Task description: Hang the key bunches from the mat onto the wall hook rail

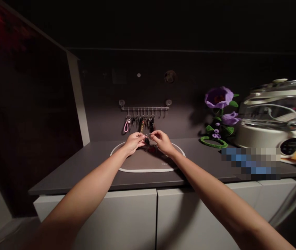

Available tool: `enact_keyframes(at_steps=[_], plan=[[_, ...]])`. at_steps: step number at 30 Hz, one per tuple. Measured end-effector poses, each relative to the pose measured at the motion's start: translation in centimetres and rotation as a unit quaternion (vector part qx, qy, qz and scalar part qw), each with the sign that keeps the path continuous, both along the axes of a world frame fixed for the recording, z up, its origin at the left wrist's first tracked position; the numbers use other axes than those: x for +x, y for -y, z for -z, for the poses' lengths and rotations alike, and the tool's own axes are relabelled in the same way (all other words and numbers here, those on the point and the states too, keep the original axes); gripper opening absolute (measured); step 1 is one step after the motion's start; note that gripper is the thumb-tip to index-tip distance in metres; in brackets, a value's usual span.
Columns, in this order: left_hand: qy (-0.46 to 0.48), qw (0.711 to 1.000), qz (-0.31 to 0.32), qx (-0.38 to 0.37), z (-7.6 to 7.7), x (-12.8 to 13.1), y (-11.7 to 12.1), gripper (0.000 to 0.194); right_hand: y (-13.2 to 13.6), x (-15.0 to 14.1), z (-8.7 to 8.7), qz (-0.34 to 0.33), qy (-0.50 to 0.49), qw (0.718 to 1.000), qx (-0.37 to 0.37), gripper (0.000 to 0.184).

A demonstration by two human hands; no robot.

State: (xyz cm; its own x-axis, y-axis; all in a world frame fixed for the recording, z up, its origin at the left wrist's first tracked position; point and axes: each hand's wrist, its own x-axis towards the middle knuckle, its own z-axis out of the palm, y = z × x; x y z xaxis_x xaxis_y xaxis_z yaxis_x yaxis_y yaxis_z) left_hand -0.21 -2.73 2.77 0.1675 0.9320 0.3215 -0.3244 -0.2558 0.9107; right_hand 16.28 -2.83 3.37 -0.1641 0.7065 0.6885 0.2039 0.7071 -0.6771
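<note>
My left hand (pixel 134 143) and my right hand (pixel 162 141) meet above the counter, fingers pinched. Between them is a small bunch of keys (pixel 147 140), dark and metallic, held by both hands; its details are too small to make out. Just behind, on the wall, a clear hook rail (pixel 145 108) carries several hanging key rings. One of these has a pink loop strap (pixel 126 126) at the left end. The hooks at the rail's right end hold nothing. Under my hands lies a brown oval mat (pixel 137 164) with a white rim, and something dark red shows near my right fingers.
Purple artificial flowers (pixel 219 98) with a green ring base stand right of the mat. Farther right is a cream appliance (pixel 257 135) with a clear cover and a white cable. A blurred-out blue patch lies before it. White cabinet doors (pixel 127 215) are below the grey counter (pixel 67 173).
</note>
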Motion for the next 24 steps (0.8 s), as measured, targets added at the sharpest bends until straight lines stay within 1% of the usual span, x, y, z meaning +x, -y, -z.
enact_keyframes(at_steps=[4,7,10,18,24], plan=[[-0.024,1.000,0.004,-0.002,0.0,0.2,0.4,0.036,-0.4,0.0,-0.3,-0.073,-0.081,0.991,-0.080,0.026],[-0.044,0.999,0.024,-0.002,-0.1,0.4,0.7,0.037,-0.1,-0.2,-0.9,-0.097,-0.121,0.980,-0.125,0.030],[-0.047,0.998,0.039,0.000,-0.1,0.5,0.9,0.036,0.1,-0.3,-1.5,-0.111,-0.138,0.972,-0.151,0.031],[-0.014,0.999,0.044,-0.010,-0.2,0.5,0.9,0.032,-0.5,0.1,-3.0,-0.129,-0.150,0.968,-0.152,0.031],[-0.009,0.999,0.044,-0.020,0.2,0.6,0.6,0.030,-1.4,0.3,-5.2,-0.111,-0.173,0.967,-0.147,0.030]])
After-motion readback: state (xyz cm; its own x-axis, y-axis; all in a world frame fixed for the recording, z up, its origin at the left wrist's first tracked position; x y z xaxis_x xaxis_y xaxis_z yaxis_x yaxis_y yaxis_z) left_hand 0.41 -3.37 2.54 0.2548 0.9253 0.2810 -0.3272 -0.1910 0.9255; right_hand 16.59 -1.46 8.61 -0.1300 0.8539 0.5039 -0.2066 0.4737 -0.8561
